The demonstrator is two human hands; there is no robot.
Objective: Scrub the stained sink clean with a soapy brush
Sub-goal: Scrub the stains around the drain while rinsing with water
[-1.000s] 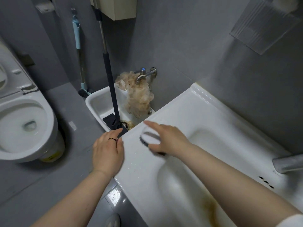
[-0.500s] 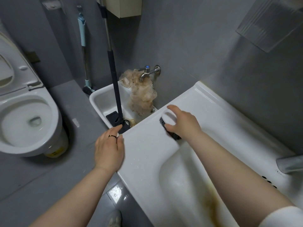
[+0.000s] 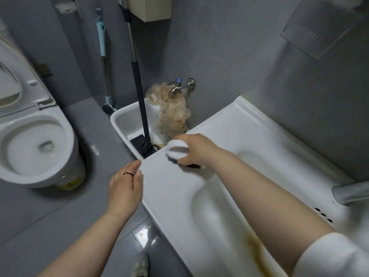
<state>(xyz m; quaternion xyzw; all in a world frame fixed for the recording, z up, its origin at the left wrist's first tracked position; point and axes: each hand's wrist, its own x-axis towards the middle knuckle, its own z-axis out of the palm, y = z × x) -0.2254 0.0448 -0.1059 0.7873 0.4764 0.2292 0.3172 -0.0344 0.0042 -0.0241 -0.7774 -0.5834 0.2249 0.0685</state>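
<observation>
A white sink (image 3: 173,188) runs from the middle to the lower right, with a brown stain (image 3: 257,254) streaking its basin near the bottom edge. My right hand (image 3: 197,149) grips a white-backed scrub brush (image 3: 176,151) whose dark bristles press on the flat left deck of the sink. My left hand (image 3: 125,186) rests with relaxed fingers against the sink's front left edge and holds nothing. A metal faucet spout (image 3: 349,191) pokes in at the right.
A low white mop basin (image 3: 127,120) sits behind the sink, with a dark mop (image 3: 142,124), a wall tap (image 3: 179,85) and a dirty tan cloth (image 3: 171,112) hanging from it. An open toilet (image 3: 34,140) stands at the left. A blue-handled tool (image 3: 102,56) leans on the wall.
My right hand carried the brush up to the sink's back left rim, then back toward the left edge of the deck. My left hand stayed at the sink's edge.
</observation>
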